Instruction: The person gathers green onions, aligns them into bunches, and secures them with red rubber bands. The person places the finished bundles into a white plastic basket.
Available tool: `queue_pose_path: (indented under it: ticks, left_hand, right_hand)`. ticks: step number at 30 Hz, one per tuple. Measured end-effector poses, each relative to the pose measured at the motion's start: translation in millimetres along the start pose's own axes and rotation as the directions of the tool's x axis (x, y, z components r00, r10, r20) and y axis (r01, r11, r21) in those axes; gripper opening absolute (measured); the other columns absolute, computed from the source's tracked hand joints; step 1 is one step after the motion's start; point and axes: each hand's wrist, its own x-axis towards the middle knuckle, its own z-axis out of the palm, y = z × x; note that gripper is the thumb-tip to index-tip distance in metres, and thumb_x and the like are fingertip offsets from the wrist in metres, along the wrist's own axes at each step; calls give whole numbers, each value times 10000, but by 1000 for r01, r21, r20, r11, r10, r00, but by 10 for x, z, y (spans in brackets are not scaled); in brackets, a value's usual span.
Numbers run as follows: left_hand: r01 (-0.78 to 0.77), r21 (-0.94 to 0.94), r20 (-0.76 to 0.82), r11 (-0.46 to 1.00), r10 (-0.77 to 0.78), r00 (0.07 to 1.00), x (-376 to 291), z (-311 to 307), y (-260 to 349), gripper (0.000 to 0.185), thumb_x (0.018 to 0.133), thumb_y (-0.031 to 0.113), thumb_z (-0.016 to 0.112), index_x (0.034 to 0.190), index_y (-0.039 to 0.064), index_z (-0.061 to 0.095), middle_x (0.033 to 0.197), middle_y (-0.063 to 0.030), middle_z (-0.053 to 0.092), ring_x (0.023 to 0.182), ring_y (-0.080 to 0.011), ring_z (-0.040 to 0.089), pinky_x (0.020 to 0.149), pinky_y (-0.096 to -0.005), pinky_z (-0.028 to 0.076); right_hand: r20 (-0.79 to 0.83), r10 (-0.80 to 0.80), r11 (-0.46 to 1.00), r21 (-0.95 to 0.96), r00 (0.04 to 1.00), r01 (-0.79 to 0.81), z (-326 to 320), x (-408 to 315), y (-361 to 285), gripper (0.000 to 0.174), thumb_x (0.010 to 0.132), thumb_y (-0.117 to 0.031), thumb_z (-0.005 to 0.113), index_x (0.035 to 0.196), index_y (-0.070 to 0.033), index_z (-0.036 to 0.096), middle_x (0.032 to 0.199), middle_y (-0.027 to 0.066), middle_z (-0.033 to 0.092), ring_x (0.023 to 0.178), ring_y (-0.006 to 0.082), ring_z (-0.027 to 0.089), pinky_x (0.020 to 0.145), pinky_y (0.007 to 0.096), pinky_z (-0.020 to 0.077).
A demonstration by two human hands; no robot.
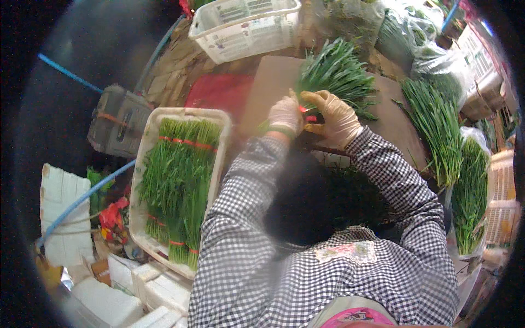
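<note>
Both my hands wear pale gloves and meet at the stem end of a bunch of long green leafy stalks (336,71), whose leaves fan out over brown cardboard (272,78). My left hand (286,114) is closed around the stems. Beside it, my right hand (334,117) has its thumb and fingers curled at a red tie (303,109) on the bunch; a second red bit shows between the hands. At the left, a white plastic crate (227,123) holds several green bunches (176,176) bound with red ties.
Loose green stalks (434,127) lie at the right, beside a plastic bag of more greens (471,197). A white basket (250,35) stands at the far side, near a red board (219,92). Filled plastic bags (439,61) are at the upper right. White foam boxes (106,301) sit at the lower left.
</note>
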Motion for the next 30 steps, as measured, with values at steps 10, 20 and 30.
queue_pose_path:
  ticks: [10, 20, 30]
  left_hand:
    - [123, 64, -71, 990, -118, 990, 249, 312, 100, 714, 795, 312, 780, 1379, -16, 531, 1144, -169, 721, 1033, -315, 737, 803, -429, 610]
    - [57, -68, 282, 996, -36, 959, 268, 103, 60, 967, 838, 321, 790, 1578, -52, 292, 1257, -238, 696, 1130, -354, 707, 925, -459, 580]
    - [14, 14, 243, 1000, -17, 970, 222, -80, 279, 1036, 956, 307, 674, 1655, 80, -56, 1651, -288, 227, 1483, -413, 362, 1214, -493, 320]
  right_hand:
    - [362, -281, 605, -652, 889, 457, 317, 206, 97, 38, 891, -174, 631, 859, -177, 612, 730, 10, 615, 698, 188, 671, 650, 361, 510]
    - [601, 109, 893, -409, 792, 187, 287, 334, -18, 170, 965, -267, 644, 947, -124, 733, 899, 53, 770, 780, 206, 749, 685, 385, 588]
    - [643, 419, 908, -293, 641, -300, 314, 41, 312, 378, 1016, -348, 560, 1104, -15, 714, 1034, 204, 738, 980, 337, 720, 845, 424, 577]
